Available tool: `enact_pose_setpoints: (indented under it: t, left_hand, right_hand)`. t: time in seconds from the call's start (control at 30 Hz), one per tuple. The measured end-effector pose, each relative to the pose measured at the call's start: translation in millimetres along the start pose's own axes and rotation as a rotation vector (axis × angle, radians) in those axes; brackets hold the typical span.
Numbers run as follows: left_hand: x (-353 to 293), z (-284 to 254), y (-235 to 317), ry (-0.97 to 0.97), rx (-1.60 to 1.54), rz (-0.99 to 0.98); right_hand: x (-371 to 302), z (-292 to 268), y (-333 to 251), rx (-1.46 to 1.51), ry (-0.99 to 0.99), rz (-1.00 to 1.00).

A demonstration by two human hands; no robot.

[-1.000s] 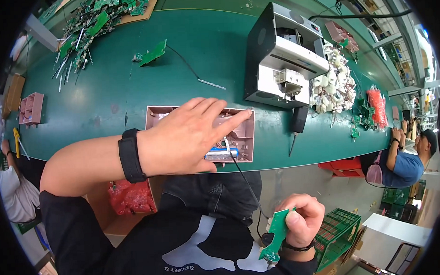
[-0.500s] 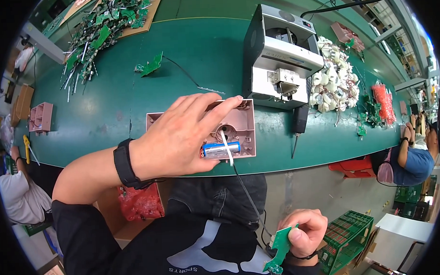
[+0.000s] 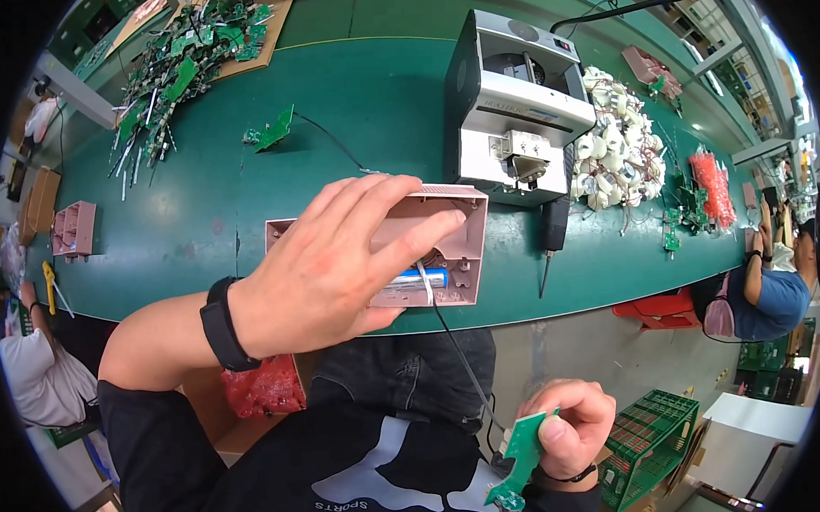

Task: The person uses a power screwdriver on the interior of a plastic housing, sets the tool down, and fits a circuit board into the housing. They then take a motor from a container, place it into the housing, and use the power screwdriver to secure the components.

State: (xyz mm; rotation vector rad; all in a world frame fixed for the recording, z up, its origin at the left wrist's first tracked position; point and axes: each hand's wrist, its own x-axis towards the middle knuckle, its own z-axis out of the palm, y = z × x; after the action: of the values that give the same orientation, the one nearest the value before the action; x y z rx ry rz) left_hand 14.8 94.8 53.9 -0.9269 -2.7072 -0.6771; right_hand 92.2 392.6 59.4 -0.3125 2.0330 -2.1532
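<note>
My left hand (image 3: pixel 316 268) grips a pink plastic housing (image 3: pixel 472 245) at the table's front edge, its fingers over the open top and the thumb at the near wall. The housing is tilted. A blue cylindrical battery (image 3: pixel 436 278) lies inside it, partly hidden by my hand, with a white strip (image 3: pixel 424 283) running across it. From there a dark cable (image 3: pixel 459 355) runs down to a green circuit board (image 3: pixel 525 446). My right hand (image 3: pixel 578 426) pinches that board by its edge, low in front of my body.
A grey and black machine (image 3: pixel 522 99) stands behind the housing, with a dark-handled tool (image 3: pixel 555 224) beside it. White parts (image 3: pixel 609 145) are heaped at its right. Another circuit board (image 3: pixel 275 132) lies behind my left hand. A board pile (image 3: pixel 187 70) sits far left. Co-workers flank the table.
The housing has tipped, so its far inner wall shows more and the battery less. My left hand has turned with it. My right hand still holds the board in nearly the same place.
</note>
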Motion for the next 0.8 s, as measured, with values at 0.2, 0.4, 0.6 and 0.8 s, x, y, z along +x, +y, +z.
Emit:
enact_pose_setpoints:
  t: [0.2, 0.4, 0.6, 0.8]
  left_hand:
    - [-0.2, -10.2, 4.2, 0.001, -0.022, 0.039]
    - [3.5, -20.5, 10.0, 0.068, 0.004, 0.091]
    - [0.3, -27.6, 12.8, 0.066, 0.073, 0.135]
    - [-9.0, -32.1, 18.8, 0.11, 0.071, 0.191]
  right_hand:
    - [25.2, 14.9, 7.0, -0.012, -0.066, 0.018]
    - [35.0, 27.8, 20.4, -0.125, -0.055, -0.168]
    - [39.4, 30.0, 23.9, -0.222, -0.125, -0.335]
    - [46.6, 5.3, 49.1, -0.143, -0.032, -0.269]
